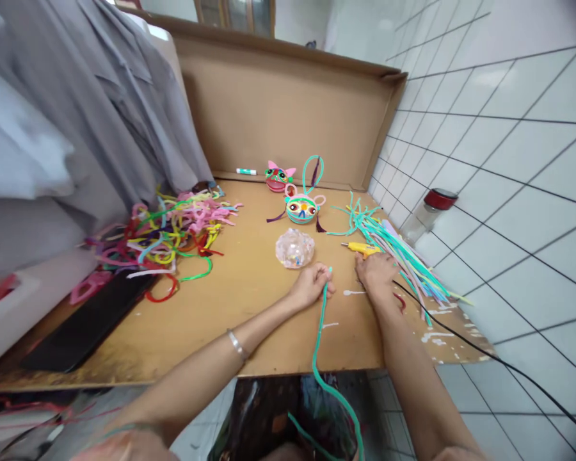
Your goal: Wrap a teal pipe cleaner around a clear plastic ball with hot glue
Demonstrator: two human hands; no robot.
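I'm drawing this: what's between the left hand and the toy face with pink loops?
A clear round thing sits between the left hand and the toy face, in the head view.

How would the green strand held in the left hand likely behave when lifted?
The green strand is probably floppy, since it runs in loose curves from the left hand beyond the table. It looks thin, so likely light.

Glue gun (363, 248) right; bowl (294, 248) left; ornaments (301, 210) behind.

A glue gun (363, 248) and bundled pipe cleaners (408, 259) suggest a craft workspace.
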